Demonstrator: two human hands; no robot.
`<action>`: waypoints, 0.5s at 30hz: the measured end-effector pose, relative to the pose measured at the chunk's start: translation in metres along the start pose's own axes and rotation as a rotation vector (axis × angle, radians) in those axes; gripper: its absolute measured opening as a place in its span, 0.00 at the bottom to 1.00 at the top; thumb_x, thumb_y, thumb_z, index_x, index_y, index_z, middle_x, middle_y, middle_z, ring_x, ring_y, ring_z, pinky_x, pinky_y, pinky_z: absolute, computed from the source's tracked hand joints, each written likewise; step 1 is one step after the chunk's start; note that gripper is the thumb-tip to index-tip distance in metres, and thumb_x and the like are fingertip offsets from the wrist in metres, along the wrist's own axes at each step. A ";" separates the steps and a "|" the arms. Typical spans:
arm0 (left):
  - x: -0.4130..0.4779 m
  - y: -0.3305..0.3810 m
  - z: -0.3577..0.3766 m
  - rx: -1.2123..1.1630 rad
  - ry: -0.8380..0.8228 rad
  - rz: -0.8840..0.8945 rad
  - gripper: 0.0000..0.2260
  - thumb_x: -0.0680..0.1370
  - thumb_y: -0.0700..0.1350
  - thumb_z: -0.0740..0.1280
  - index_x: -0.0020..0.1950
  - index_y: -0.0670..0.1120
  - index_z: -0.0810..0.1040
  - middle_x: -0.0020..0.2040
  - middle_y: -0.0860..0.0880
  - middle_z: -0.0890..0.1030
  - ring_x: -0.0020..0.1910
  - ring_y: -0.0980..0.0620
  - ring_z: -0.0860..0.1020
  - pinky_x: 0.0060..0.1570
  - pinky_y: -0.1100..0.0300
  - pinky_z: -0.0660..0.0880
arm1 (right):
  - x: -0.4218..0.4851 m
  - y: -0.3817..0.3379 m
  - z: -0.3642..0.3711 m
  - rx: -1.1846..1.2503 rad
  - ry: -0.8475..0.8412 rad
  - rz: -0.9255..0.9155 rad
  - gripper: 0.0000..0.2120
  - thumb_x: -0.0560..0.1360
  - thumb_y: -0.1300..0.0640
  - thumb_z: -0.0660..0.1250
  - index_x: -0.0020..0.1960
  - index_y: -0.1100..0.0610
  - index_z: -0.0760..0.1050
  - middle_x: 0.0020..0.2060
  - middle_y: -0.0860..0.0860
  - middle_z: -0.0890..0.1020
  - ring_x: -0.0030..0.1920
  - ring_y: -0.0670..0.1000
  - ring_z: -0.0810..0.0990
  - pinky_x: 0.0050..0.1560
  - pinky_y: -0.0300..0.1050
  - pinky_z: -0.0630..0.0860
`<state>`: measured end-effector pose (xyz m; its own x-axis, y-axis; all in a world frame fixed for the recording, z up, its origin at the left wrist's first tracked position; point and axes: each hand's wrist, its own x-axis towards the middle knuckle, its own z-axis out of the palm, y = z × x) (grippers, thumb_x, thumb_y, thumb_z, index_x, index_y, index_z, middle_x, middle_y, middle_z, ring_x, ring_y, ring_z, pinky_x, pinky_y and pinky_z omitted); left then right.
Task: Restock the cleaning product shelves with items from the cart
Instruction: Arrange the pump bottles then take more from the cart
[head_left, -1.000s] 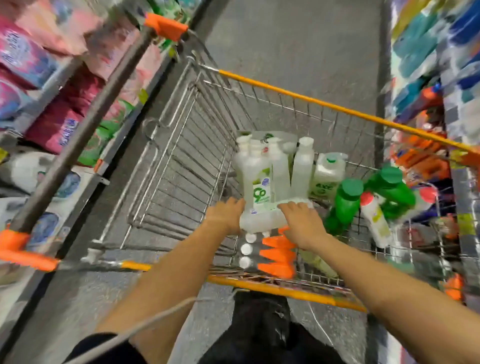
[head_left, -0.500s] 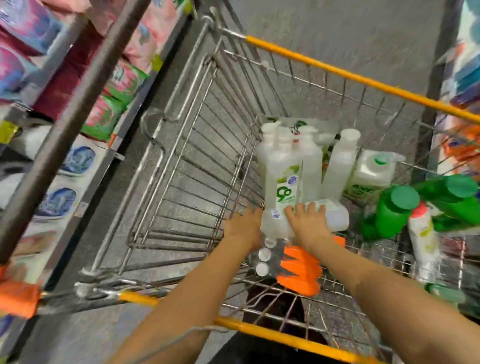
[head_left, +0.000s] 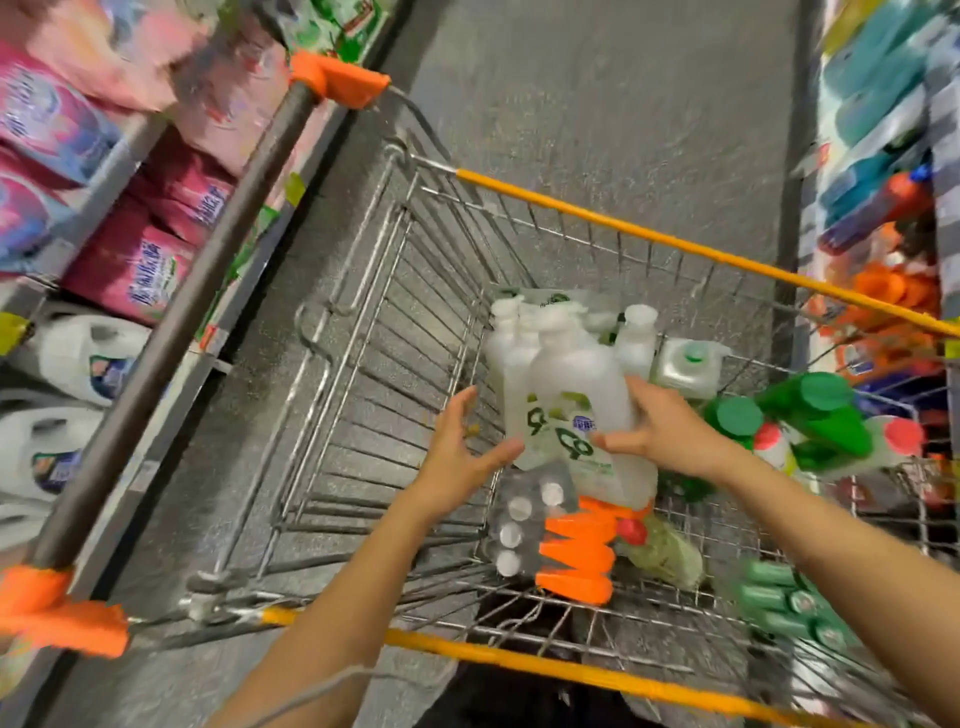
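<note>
A store aisle is seen from above, with stocked shelves (head_left: 62, 249) along the left holding pink detergent bags (head_left: 130, 270) and white jugs (head_left: 78, 358). The middle is filled by a wire cart (head_left: 623, 228) with a yellow rim. Its right side is packed with standing white bottles (head_left: 636, 338), green bottles (head_left: 810, 410) and a row of orange caps (head_left: 576, 556).

One white bottle (head_left: 571, 384) with a green label is held tilted above the others, inside the cart, with its cap pointing away. It is clasped by the right hand (head_left: 670, 431) — thumb laid across the label, fingers wrapped behind. The left hand (head_left: 452, 457) is held loose with fingers spread just beside the bottle's lower edge; whether it touches cannot be told.

The step in hand is judged to be the lift out of the cart. For a clean lift, the base should be supported by the left hand and the bottle raised clear of the neighbouring caps and the rim. It can then be carried to its shelf — which shelf that is cannot be judged here.
</note>
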<state>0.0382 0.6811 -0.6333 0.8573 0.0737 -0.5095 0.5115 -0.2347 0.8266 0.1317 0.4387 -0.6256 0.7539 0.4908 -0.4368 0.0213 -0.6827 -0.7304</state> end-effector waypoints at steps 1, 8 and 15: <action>-0.002 0.008 0.003 -0.043 -0.031 0.007 0.38 0.72 0.58 0.72 0.76 0.53 0.56 0.75 0.50 0.62 0.69 0.51 0.67 0.65 0.55 0.69 | -0.010 -0.010 -0.007 0.171 0.019 -0.024 0.32 0.66 0.47 0.77 0.66 0.49 0.69 0.58 0.47 0.80 0.56 0.48 0.81 0.56 0.51 0.79; -0.021 0.084 0.029 -0.397 -0.228 0.102 0.21 0.70 0.59 0.71 0.60 0.54 0.74 0.57 0.50 0.82 0.54 0.52 0.81 0.49 0.58 0.79 | -0.060 -0.078 -0.033 0.760 0.170 -0.125 0.37 0.56 0.46 0.79 0.60 0.51 0.68 0.49 0.47 0.85 0.50 0.48 0.84 0.45 0.43 0.81; -0.048 0.123 0.051 -0.603 -0.113 0.162 0.24 0.74 0.54 0.71 0.65 0.43 0.75 0.55 0.41 0.83 0.52 0.40 0.82 0.48 0.49 0.81 | -0.095 -0.098 -0.009 0.904 0.357 -0.201 0.31 0.69 0.35 0.70 0.68 0.44 0.69 0.63 0.51 0.79 0.60 0.51 0.80 0.55 0.48 0.79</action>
<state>0.0570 0.5993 -0.5194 0.9320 -0.0272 -0.3614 0.3469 0.3553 0.8680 0.0643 0.4539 -0.5081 0.9478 0.2592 -0.1857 -0.2267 0.1383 -0.9641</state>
